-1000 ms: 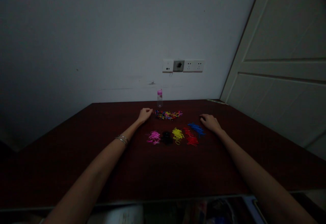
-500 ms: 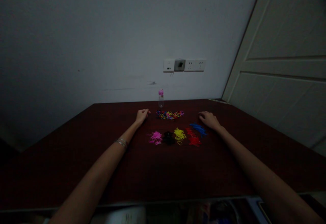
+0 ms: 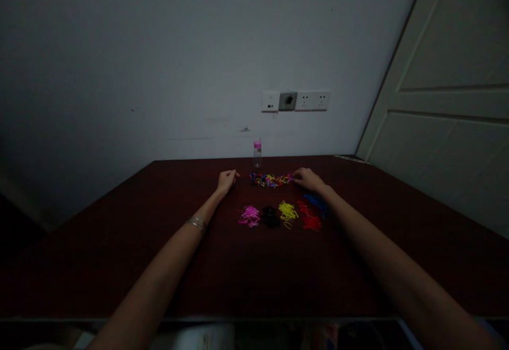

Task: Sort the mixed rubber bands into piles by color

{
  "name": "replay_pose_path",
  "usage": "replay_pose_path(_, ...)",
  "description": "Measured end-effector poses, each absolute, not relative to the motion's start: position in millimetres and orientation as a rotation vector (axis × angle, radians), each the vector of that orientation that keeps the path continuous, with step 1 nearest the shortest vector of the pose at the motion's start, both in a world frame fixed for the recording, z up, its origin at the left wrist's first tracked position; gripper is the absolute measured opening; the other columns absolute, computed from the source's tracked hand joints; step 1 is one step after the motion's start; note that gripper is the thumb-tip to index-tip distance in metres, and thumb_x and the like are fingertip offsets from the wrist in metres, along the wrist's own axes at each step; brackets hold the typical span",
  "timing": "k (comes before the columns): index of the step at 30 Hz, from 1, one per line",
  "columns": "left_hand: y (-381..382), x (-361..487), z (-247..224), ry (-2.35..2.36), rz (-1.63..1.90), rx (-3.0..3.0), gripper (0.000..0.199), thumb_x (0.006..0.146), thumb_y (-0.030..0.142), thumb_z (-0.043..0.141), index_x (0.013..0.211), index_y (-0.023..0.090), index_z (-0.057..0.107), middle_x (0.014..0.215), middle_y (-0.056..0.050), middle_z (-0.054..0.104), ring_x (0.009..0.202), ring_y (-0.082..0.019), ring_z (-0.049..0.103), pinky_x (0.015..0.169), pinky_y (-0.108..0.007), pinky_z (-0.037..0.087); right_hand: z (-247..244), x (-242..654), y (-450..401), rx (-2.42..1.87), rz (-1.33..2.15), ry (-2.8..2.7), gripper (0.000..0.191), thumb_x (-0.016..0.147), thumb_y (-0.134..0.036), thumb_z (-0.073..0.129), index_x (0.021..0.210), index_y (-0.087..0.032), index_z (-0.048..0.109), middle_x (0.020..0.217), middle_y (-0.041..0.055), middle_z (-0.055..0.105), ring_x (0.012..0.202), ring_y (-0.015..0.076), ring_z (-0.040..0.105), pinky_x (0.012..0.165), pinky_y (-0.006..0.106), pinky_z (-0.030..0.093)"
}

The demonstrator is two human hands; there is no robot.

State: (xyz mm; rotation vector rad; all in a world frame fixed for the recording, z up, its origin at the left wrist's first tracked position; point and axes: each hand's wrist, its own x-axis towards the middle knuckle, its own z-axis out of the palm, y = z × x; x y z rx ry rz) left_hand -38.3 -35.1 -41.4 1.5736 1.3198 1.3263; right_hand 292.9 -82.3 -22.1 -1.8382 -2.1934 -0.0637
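A mixed pile of coloured bands (image 3: pixel 271 181) lies on the dark red table (image 3: pixel 238 270). My right hand (image 3: pixel 308 178) is at the pile's right end, its fingertips touching the bands. To the left of the pile, my left hand (image 3: pixel 227 180) rests with its fingers curled; what they hold, if anything, is too small to tell. Nearer to me lie sorted heaps: pink bands (image 3: pixel 249 216), black bands (image 3: pixel 270 216), yellow bands (image 3: pixel 288 212), red bands (image 3: pixel 309 217) and blue bands (image 3: pixel 316 203), the last partly behind my right forearm.
An upright clear bottle with a pink top (image 3: pixel 257 154) stands behind the mixed pile. Sockets (image 3: pixel 312 101) are on the wall, and a pale door (image 3: pixel 449 95) is at the right. Items lie below the table's front edge.
My right hand has moved left, from beyond the blue bands to the right end of the mixed pile. The whole view has shifted slightly. My left hand stays beside the pile.
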Motion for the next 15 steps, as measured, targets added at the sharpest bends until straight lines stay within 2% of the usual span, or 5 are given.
replay_pose_path(4, -34.2, -38.6, -42.1, 1.33, 1.322, 1.584, 0.035, 0.075, 0.04, 0.045, 0.068, 0.011, 0.063, 0.04, 0.005, 0.038, 0.038, -0.007, 0.034, 0.043, -0.02, 0.025, -20.7, 285.9, -83.1, -1.86, -0.091, -2.213, 0.022, 0.081, -0.026, 0.053, 0.096, -0.02, 0.067, 0.111, 0.0082, 0.061, 0.101, 0.0199, 0.055, 0.084, 0.027, 0.043)
replay_pose_path(15, -34.3, -38.8, -42.2, 1.319, 1.329, 1.598, 0.035, 0.074, 0.039, 0.044, 0.066, 0.011, 0.063, 0.041, 0.004, 0.04, 0.04, -0.007, 0.034, 0.044, -0.02, 0.025, -18.5, 286.3, -88.2, -1.892, -0.15, -2.189, 0.024, 0.084, -0.03, 0.048, 0.098, -0.02, 0.066, 0.11, 0.0087, 0.06, 0.1, 0.0197, 0.055, 0.081, 0.026, 0.043)
